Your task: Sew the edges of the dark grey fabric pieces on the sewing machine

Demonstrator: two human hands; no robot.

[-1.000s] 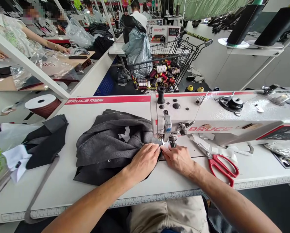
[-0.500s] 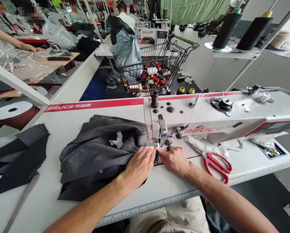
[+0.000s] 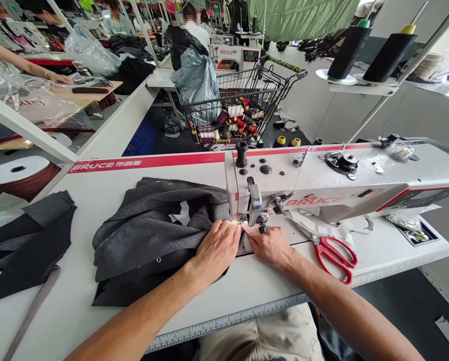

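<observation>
A dark grey garment (image 3: 134, 240) with small metal eyelets lies bunched on the sewing table, its right end under the needle area of a white sewing machine (image 3: 243, 185). My left hand (image 3: 219, 245) is closed on the garment's edge just in front of the presser foot, fingers pressed together over the cloth. Beside it, my right hand (image 3: 271, 246) is curled with its fingertips at the same edge, almost touching the left fingers. The bit of cloth between the fingertips is mostly hidden. Red-handled scissors (image 3: 335, 255) lie right of my right hand.
Dark cut pieces (image 3: 32, 240) lie at the table's left, near a brown thread spool (image 3: 23, 175). Black thread cones (image 3: 348, 52) stand above the machine. A cart (image 3: 243, 90) holding several spools stands behind the table. A co-worker's arm (image 3: 21, 62) reaches over a bench at far left.
My left fingers have slid slightly forward toward the needle, and the garment has shifted a little with them. The right hand stays at nearly the same place. The view has moved slightly.
</observation>
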